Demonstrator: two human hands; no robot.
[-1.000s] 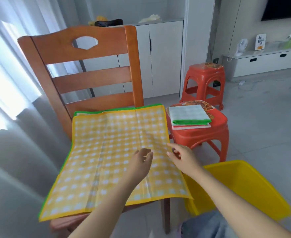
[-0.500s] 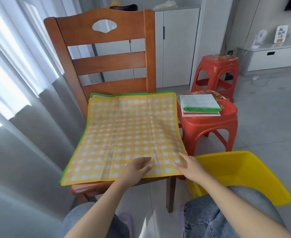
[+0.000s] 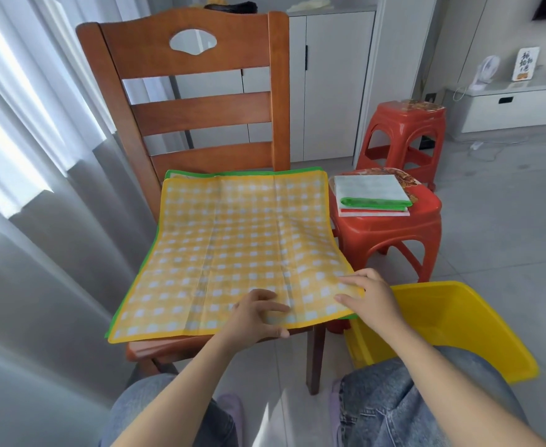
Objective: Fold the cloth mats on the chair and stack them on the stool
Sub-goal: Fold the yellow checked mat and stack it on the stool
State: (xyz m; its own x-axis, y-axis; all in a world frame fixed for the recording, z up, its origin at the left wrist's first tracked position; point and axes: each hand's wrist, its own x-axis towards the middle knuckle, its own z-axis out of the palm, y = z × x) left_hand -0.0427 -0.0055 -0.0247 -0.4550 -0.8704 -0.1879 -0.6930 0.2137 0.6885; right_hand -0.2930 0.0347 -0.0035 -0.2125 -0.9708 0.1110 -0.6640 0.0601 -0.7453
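Two hands at near edge of yellow checked mat (image 3: pixel 239 240) — left hand (image 3: pixel 255 317) pinches hem between thumb and fingers, right hand (image 3: pixel 373 296) curls round near right corner, lifting it slightly. Mat lies spread on wooden chair (image 3: pixel 197 82), green-edged mat (image 3: pixel 129 285) under it. Yellow bin (image 3: pixel 459 321) on floor, right. Folded mats (image 3: pixel 373 195) stacked on near red stool (image 3: pixel 391 230); second red stool (image 3: pixel 407 130) behind. Far sign (image 3: pixel 527 63) — writing unreadable.

Open floor right of the stool (image 3: pixel 391 227); chair back (image 3: pixel 197 53) behind, yellow bin (image 3: pixel 452 321) near right.
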